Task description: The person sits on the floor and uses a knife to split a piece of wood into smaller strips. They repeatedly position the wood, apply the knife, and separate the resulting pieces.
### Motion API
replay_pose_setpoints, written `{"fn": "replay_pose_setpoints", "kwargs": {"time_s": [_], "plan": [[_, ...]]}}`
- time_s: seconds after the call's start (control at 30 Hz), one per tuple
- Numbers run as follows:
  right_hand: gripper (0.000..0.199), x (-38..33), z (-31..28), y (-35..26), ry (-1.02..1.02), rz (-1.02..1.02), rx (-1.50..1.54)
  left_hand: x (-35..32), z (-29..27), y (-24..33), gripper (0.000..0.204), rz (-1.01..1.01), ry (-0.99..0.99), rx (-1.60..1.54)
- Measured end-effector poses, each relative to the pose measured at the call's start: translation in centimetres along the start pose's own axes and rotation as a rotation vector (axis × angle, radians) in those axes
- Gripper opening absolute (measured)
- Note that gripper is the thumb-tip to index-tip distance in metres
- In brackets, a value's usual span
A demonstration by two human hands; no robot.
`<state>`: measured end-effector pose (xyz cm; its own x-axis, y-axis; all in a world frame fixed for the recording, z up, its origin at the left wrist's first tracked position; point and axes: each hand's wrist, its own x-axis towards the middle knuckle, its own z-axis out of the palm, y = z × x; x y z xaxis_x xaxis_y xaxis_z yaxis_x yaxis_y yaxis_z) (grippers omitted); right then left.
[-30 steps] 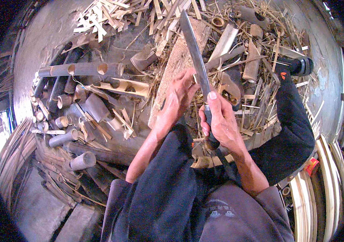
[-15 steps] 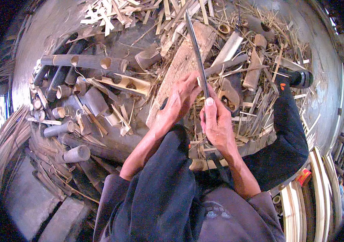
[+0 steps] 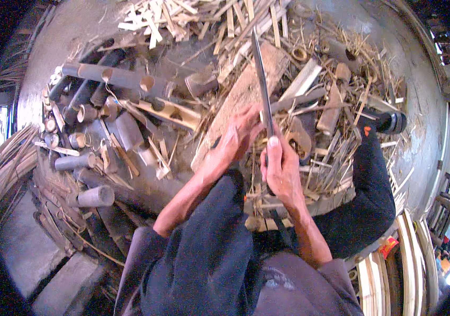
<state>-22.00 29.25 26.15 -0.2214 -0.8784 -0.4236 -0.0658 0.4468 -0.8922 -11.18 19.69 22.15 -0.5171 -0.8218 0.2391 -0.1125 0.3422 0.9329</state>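
"Which step is this?"

"Apparently fine blade work: a knife (image 3: 262, 79) meets a pale sliver (image 3: 261, 116) at the fingertips. The next move likely calls for steady wrists."

"And the hands?"

"The right hand (image 3: 281, 166) clamps the knife, thumb along the steel. The left hand (image 3: 242, 130) curls just beside the blade, its grip impossible to tell. The blade slants over the worn plank's (image 3: 248, 84) right edge."
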Motion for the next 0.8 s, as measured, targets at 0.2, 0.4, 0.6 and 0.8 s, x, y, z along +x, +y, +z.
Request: {"fn": "replay_pose_setpoints", "kwargs": {"time_s": [0.2, 0.4, 0.6, 0.8], "plan": [[0.045, -0.6, 0.8, 1.3, -0.018, -0.078, -0.046, -3.7, 1.4, -3.3, 0.039, -0.253, 0.053, -0.032], [0.046, 0.1, 1.4, 0.3, -0.082, -0.105, -0.213, -5.0, -0.2, -2.2, 0.039, -0.768, 0.369, -0.729], [0.036, 0.0, 3.1, 3.9, -0.035, -0.246, -0.297, -5.6, -0.3, -0.3, 0.037, -0.296, 0.488, 0.463], [0.046, 4.4, 1.7, 16.7, 0.022, 0.126, -0.339, -4.2, -0.4, 0.6, 0.038, -0.464, 0.328, 0.307]]}}
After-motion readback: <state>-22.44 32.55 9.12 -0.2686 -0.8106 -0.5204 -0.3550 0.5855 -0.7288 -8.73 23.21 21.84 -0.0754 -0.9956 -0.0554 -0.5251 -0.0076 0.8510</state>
